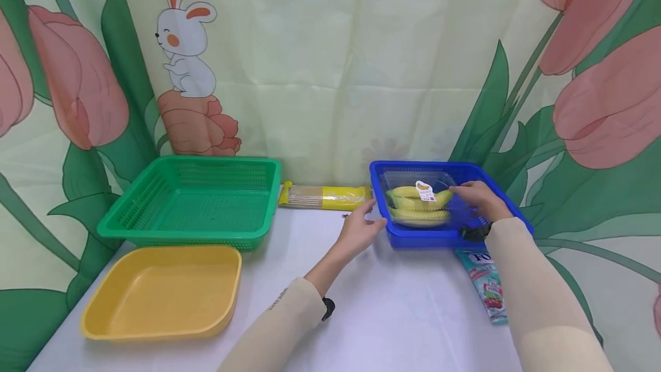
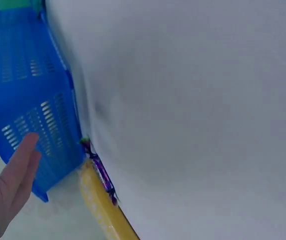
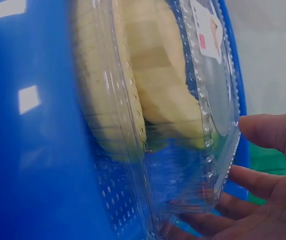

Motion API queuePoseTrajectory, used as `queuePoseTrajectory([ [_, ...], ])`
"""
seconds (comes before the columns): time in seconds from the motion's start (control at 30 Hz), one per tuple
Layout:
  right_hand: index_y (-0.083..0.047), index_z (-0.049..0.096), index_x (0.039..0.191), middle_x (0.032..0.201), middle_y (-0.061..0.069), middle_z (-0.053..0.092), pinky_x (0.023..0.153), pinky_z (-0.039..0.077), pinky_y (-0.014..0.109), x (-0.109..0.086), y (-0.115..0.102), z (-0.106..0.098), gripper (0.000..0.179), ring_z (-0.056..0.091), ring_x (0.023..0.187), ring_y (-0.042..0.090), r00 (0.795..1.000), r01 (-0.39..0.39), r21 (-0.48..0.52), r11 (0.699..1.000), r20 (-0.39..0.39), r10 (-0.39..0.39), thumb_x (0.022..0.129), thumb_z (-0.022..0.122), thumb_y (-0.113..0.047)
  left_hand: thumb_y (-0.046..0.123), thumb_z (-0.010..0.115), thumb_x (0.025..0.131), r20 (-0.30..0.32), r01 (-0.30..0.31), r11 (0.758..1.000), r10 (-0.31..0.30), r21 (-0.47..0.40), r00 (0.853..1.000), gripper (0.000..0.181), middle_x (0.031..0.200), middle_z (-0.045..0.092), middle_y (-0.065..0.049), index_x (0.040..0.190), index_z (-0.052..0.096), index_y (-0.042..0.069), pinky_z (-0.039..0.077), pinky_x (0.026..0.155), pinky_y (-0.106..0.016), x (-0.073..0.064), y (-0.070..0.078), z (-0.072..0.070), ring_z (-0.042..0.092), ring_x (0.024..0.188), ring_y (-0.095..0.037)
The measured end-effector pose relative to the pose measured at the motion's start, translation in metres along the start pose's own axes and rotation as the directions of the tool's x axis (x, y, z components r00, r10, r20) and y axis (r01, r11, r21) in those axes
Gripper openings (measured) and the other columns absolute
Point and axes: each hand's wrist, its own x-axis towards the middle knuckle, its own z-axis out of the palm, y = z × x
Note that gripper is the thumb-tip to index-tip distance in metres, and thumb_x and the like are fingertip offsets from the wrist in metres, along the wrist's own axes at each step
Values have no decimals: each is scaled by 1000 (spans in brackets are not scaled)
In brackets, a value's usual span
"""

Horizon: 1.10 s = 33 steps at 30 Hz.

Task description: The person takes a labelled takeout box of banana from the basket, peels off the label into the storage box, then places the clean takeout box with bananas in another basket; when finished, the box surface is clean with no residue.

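Note:
A clear plastic box of bananas (image 1: 419,202) with a white label lies inside the blue basket (image 1: 413,241). My right hand (image 1: 480,198) holds this box at its right end. In the right wrist view, the right thumb (image 3: 267,131) meets the box's edge while the other fingers reach around its end. My left hand (image 1: 358,227) is beside the basket's left wall, fingers extended and holding nothing. The left wrist view shows those fingers (image 2: 20,162) in front of the slotted basket wall (image 2: 48,125); whether they touch it, I cannot tell.
A yellow-ended noodle packet (image 1: 325,196) lies along the back, with a small purple-wrapped candy (image 2: 101,172) beside it. At the left stand a green basket (image 1: 217,234) and a yellow tray (image 1: 170,332). A teal snack bag (image 1: 485,286) lies before the blue basket, partly behind the right sleeve.

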Motion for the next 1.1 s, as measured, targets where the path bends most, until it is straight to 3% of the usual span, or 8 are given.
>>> queuePoseTrajectory([
  [0.17,12,7,164,171,39,7,124,35,69,4,2,-5,78,21,156,61,1000,-3,61,998,14,2,113,36,-39,24,69,102,20,35,999,-35,-28,999,61,161,54,-13,159,50,15,60,107,-44,0,2,7,66,132,-29],
  [0.37,12,9,164,172,38,4,125,32,70,5,-3,-4,70,19,156,63,999,10,126,992,44,-15,115,34,-30,17,72,99,20,37,995,-35,-96,999,62,158,56,-18,157,51,10,64,94,-34,3,2,9,69,113,-20],
  [0.67,8,11,166,170,39,17,126,38,62,7,3,0,63,29,156,56,999,16,198,980,47,-26,115,33,-21,-3,67,98,75,63,954,-43,-292,996,62,152,58,-28,157,47,-1,66,91,-34,5,3,13,74,120,-33],
  [0.97,4,13,167,170,36,22,125,41,58,6,14,0,63,34,155,51,999,16,236,972,23,-22,115,37,-22,-4,67,98,61,76,954,-60,-292,996,60,148,61,-26,155,50,0,66,90,-31,5,2,20,75,118,-30],
  [1.1,4,14,167,167,36,29,120,49,55,9,19,-2,63,47,146,48,999,25,241,970,14,-29,115,39,-21,0,68,99,58,73,965,-60,-253,997,59,147,63,-23,155,51,3,66,88,-30,5,2,21,76,112,-24],
])
